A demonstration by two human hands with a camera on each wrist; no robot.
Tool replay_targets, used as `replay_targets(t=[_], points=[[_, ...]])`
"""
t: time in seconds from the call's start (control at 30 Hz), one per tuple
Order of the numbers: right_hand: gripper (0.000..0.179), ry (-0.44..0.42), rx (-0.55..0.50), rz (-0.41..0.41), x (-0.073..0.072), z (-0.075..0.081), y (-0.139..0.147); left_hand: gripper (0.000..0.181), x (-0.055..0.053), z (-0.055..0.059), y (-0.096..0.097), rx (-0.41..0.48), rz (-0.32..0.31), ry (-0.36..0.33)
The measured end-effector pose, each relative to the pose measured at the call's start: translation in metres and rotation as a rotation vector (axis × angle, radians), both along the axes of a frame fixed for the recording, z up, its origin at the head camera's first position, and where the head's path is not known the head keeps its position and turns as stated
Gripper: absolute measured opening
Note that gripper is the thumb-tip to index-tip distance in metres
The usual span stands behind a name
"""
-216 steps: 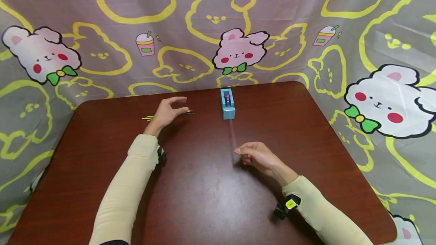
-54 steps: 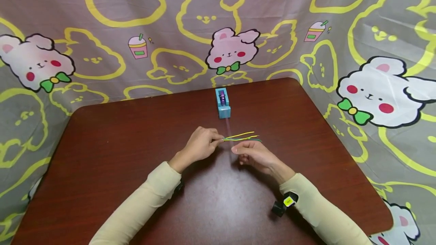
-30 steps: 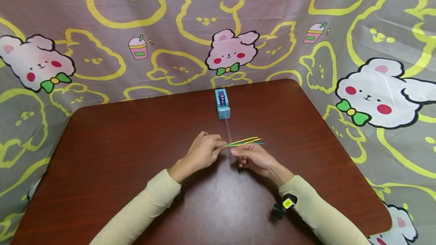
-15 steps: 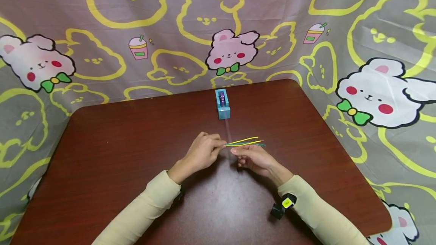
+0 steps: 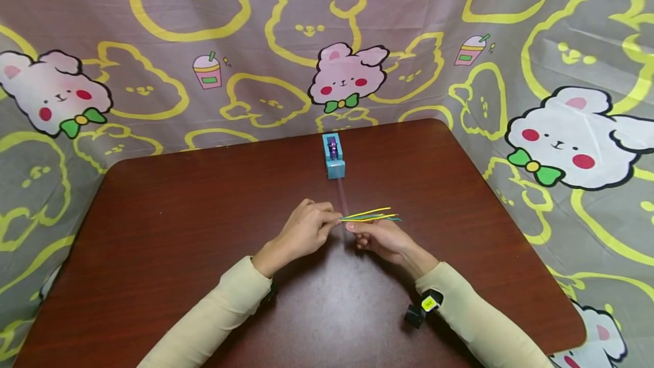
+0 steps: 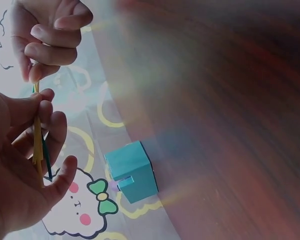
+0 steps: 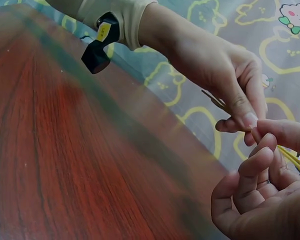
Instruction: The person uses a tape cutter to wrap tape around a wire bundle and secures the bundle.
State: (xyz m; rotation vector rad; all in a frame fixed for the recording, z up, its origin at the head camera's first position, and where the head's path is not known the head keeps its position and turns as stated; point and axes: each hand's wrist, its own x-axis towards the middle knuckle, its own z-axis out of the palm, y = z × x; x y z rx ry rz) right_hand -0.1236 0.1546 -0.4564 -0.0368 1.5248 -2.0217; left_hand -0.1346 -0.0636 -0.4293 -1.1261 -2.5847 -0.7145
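Observation:
My left hand (image 5: 307,225) pinches a bundle of thin yellow and green wires (image 5: 370,214) near one end. The longer part points right, crossing the clear tape strip and lying just over my right fingers. In the left wrist view, the wires' short tails (image 6: 38,145) run into the left palm. My right hand (image 5: 385,237) pinches the free end of the clear tape strip (image 5: 342,195) between thumb and forefinger, its other fingers curled. The strip stretches from a light blue tape dispenser (image 5: 335,158) with a purple roll core. Both hands' fingertips are close together.
The dispenser stands at the back middle of a dark brown wooden table (image 5: 204,197). A patterned cloth curtain (image 5: 245,27) with cartoon bunnies surrounds the table's back and sides. A black wrist device (image 5: 424,308) sits on the right forearm.
The left hand came from the back left of the table, bringing the wires across the tape strip. Recently the wires shifted slightly right and down toward the right fingertips. The right hand stays nearly still.

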Motion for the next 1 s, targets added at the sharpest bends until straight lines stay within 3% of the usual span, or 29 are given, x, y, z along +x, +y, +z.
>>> replay_targets(t=[0.6,1.0], points=[[0.01,0.169,0.119,-0.079,-0.0058,-0.0082,-0.0052,0.013,-0.0004,-0.0026,-0.0012,0.007,0.014,-0.014],[0.012,0.107,0.046,-0.029,-0.0078,-0.0078,-0.0041,0.012,-0.001,-0.0039,-0.0016,0.012,0.011,-0.008]])
